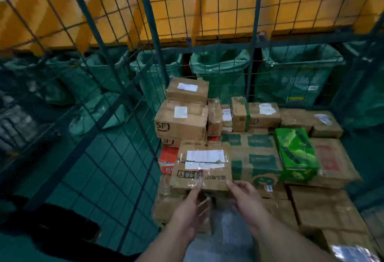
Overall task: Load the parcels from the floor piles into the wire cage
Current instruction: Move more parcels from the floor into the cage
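A taped box (202,166) with two white labels on top is seen inside the wire cage (116,99), lying on the parcels stacked at the cage's near left. Its near edge is met by both hands. The left hand (190,209) is reached up to the box's near lower edge, with the fingers loosely spread and the fingertips touching or just short of the cardboard; whether a grip is closed cannot be told. The right hand (247,201) is placed at the near right corner, with the thumb against the edge and the fingers curled below; a firm hold cannot be confirmed there either.

Just right of the box, a carton with green print (255,157) is laid flat, and a bright green box (296,153) is tilted on top of it. Behind the box, toward the far left corner, an SF box (180,122) is stacked, with a smaller box (188,91) set on it. Further plain cartons (324,207) are packed along the right side. Beyond the cage's back mesh, green bags (220,68) are hung open under an orange panel (187,6).
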`<state>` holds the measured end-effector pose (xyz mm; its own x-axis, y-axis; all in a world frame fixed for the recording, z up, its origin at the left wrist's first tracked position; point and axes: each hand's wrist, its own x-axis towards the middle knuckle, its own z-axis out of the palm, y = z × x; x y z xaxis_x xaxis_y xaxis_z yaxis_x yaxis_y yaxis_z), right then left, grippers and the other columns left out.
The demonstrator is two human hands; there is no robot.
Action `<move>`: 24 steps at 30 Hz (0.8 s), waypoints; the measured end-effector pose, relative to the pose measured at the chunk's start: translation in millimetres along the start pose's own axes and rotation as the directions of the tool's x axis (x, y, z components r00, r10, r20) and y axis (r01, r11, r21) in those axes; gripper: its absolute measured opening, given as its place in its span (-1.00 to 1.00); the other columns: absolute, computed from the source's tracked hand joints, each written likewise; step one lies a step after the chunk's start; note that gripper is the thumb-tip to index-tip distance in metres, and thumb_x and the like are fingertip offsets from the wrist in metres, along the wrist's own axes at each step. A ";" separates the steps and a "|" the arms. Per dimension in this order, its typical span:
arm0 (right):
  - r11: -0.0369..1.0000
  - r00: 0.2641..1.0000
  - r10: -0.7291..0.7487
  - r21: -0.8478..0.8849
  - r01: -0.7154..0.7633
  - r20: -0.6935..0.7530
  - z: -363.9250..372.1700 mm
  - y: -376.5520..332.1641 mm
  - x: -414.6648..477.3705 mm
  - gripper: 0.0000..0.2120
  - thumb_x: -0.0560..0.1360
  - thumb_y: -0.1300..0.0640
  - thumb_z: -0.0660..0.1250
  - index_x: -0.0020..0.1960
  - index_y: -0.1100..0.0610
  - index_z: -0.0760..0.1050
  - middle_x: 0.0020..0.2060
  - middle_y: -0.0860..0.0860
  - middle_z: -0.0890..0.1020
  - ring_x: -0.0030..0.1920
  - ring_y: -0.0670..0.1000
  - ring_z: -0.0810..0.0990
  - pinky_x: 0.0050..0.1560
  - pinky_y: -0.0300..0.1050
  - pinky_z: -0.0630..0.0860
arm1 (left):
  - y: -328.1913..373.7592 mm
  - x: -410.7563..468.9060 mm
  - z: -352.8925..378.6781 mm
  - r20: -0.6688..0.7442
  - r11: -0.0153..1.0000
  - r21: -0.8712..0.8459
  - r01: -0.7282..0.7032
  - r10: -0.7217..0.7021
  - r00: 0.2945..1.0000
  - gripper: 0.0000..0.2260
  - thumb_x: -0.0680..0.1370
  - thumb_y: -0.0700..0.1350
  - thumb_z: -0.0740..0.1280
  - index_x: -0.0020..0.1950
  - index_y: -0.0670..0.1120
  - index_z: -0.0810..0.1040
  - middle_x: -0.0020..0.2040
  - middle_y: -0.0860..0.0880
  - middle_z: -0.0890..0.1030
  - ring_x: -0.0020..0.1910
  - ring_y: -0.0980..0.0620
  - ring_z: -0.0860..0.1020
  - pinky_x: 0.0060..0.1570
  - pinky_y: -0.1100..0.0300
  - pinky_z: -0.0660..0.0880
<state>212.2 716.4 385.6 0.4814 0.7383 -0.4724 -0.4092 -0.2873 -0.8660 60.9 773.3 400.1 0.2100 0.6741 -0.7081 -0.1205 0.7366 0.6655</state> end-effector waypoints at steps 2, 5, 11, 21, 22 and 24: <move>0.999 0.998 0.041 0.010 -0.042 0.053 5.6 -11.6 26.9 -0.77 0.55 0.06 0.45 0.15 0.09 0.51 0.01 0.08 0.70 -0.08 0.07 0.68 -0.03 -0.05 0.58 | 14.2 22.0 8.7 -0.044 1.000 0.015 -0.007 0.007 0.999 -0.61 0.51 0.12 0.47 0.18 -0.13 0.66 0.00 -0.10 0.74 0.01 -0.09 0.64 0.01 0.04 0.57; 0.995 0.992 0.090 0.032 -0.094 0.091 20.9 -21.0 71.6 -0.78 0.56 0.10 0.45 0.16 0.09 0.51 0.01 0.10 0.72 -0.02 0.10 0.70 -0.04 -0.04 0.58 | 42.2 54.5 17.8 -0.105 0.998 0.041 -0.045 0.049 0.993 -0.62 0.55 0.08 0.45 0.25 -0.14 0.62 0.08 -0.13 0.73 0.08 -0.12 0.66 0.05 0.02 0.59; 0.992 0.985 0.112 0.043 -0.118 0.132 64.5 -32.5 138.7 -0.78 0.55 0.11 0.46 0.15 0.06 0.53 0.03 0.11 0.72 0.03 0.13 0.72 0.17 0.10 0.62 | 94.7 109.0 17.7 -0.181 0.990 0.103 -0.099 0.116 0.977 -0.59 0.58 0.06 0.44 0.36 -0.09 0.52 0.13 -0.10 0.72 0.05 -0.10 0.71 -0.08 0.05 0.63; 0.997 0.997 0.075 0.021 -0.076 0.021 171.6 -69.1 255.6 -0.83 0.54 0.00 0.46 0.07 -0.03 0.53 -0.07 0.07 0.71 0.01 0.29 0.70 0.09 0.32 0.62 | 212.6 221.8 7.3 -0.113 0.964 0.236 -0.121 0.151 0.982 -0.60 0.59 0.12 0.39 0.24 -0.18 0.59 -0.01 -0.15 0.75 -0.07 -0.10 0.74 -0.18 0.10 0.62; 0.997 0.998 0.067 0.030 -0.066 -0.009 181.6 -71.0 266.9 -0.84 0.54 0.01 0.46 0.06 -0.02 0.54 -0.06 0.06 0.71 0.01 0.28 0.70 0.10 0.31 0.62 | 224.0 231.4 7.1 -0.112 0.964 0.240 -0.119 0.149 0.982 -0.61 0.59 0.11 0.40 0.19 -0.20 0.61 -0.04 -0.16 0.74 -0.11 -0.11 0.74 -0.23 0.12 0.62; 0.998 0.997 0.053 0.020 -0.052 -0.051 202.1 -74.8 288.9 -0.83 0.51 -0.04 0.48 0.03 -0.04 0.56 -0.02 0.00 0.70 0.01 0.15 0.70 0.14 0.24 0.62 | 245.7 250.6 8.7 -0.107 0.973 0.196 -0.121 0.144 0.984 -0.67 0.61 0.07 0.39 0.14 -0.20 0.60 -0.06 -0.16 0.73 -0.14 -0.08 0.72 -0.26 0.13 0.62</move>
<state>225.2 1074.5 347.1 0.4981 0.6900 -0.5251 -0.4491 -0.3128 -0.8370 92.4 1122.8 388.3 0.0855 0.7751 -0.6260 0.0471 0.6245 0.7796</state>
